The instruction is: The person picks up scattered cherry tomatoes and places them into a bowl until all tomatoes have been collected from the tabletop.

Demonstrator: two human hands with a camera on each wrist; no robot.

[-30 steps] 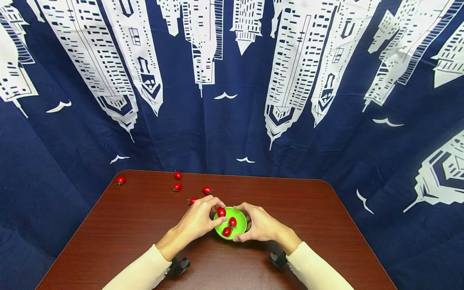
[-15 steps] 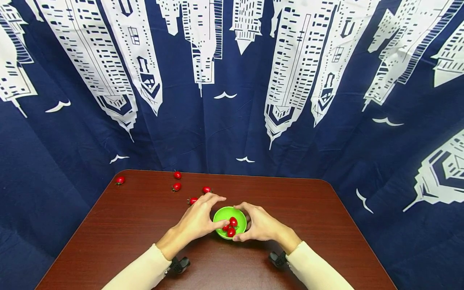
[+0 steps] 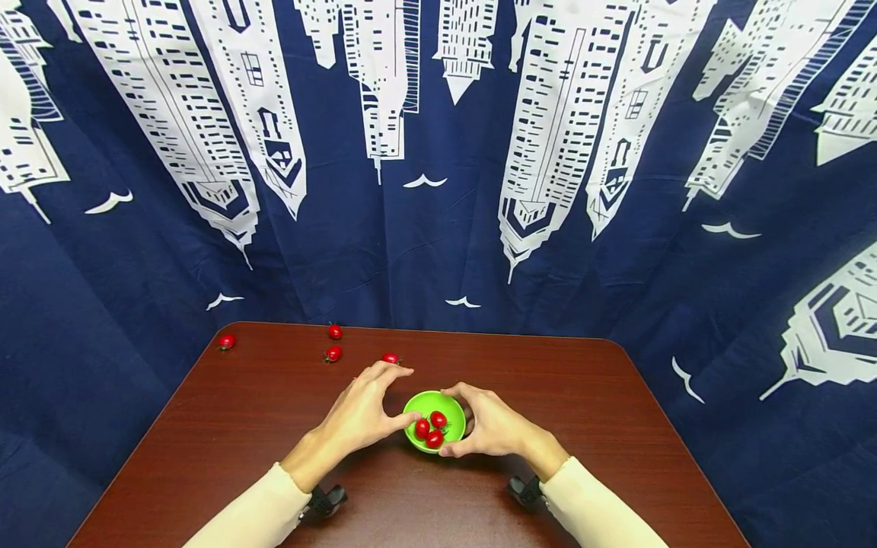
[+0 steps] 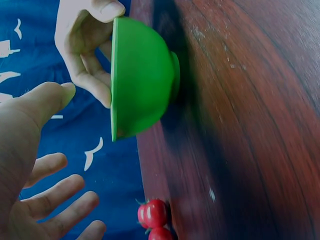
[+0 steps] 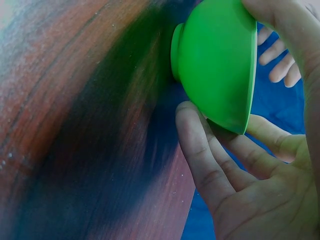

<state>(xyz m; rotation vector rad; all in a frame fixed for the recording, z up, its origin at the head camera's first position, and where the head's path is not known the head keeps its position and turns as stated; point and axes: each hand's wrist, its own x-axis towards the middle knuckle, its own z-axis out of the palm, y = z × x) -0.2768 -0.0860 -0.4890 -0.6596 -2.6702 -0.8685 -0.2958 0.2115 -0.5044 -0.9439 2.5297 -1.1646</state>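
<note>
A small green bowl [image 3: 445, 402] stands on the dark wooden table [image 3: 603, 426] with three red cherry tomatoes [image 3: 433, 438] inside. My right hand [image 3: 473, 422] grips the bowl's right side, thumb on the near rim and fingers curled round the far rim [image 5: 215, 55]. My left hand [image 3: 400, 396] hovers just left of the bowl, fingers spread and empty, its thumb tip close to the rim [image 4: 140, 80]. In the left wrist view two loose tomatoes [image 4: 154, 213] lie on the table beyond the bowl.
Loose cherry tomatoes lie on the table's far left part: one at the corner [image 3: 226, 341], two near the back edge [image 3: 334, 331] [image 3: 333, 353], one just beyond my left fingers [image 3: 390, 358]. A blue curtain with white buildings [image 3: 438, 190] hangs behind the table.
My left hand let a tomato fall into the bowl, which now holds three, and drew back to the left with fingers spread. The right hand kept hold of the bowl.
</note>
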